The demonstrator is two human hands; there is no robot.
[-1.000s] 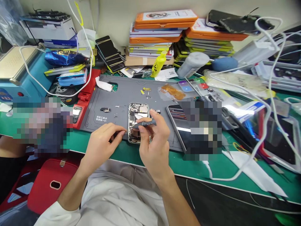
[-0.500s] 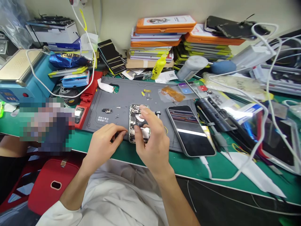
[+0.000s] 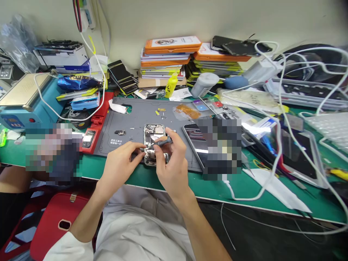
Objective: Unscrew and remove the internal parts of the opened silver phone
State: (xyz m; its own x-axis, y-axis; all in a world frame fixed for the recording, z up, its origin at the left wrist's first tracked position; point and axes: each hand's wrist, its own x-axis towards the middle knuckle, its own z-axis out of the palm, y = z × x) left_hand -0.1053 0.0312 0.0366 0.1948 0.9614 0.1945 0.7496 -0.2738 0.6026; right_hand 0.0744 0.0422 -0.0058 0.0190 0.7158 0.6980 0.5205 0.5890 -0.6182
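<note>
An opened phone (image 3: 153, 135) with its inner parts showing lies on a grey work mat (image 3: 141, 116). My right hand (image 3: 171, 163) is closed around a small dark screwdriver (image 3: 163, 142), whose tip points left over the phone's middle. My left hand (image 3: 122, 163) rests on the mat at the phone's left edge, with thumb and forefinger pinched together against the frame. Whether the pinch holds anything is too small to tell. Small loose parts (image 3: 120, 132) lie on the mat to the left.
A phone screen (image 3: 194, 136) lies right of the opened phone, partly blurred. Stacked orange and yellow boxes (image 3: 171, 54) stand at the back wall. White cables (image 3: 274, 145) loop over the right side. A blue machine (image 3: 24, 98) stands at the left, a red scale (image 3: 88, 136) beside the mat.
The view has shifted, so the phone sits slightly lower left. My right hand has turned the screwdriver so that its tip points left again. My left fingers have closed in on the phone's edge.
</note>
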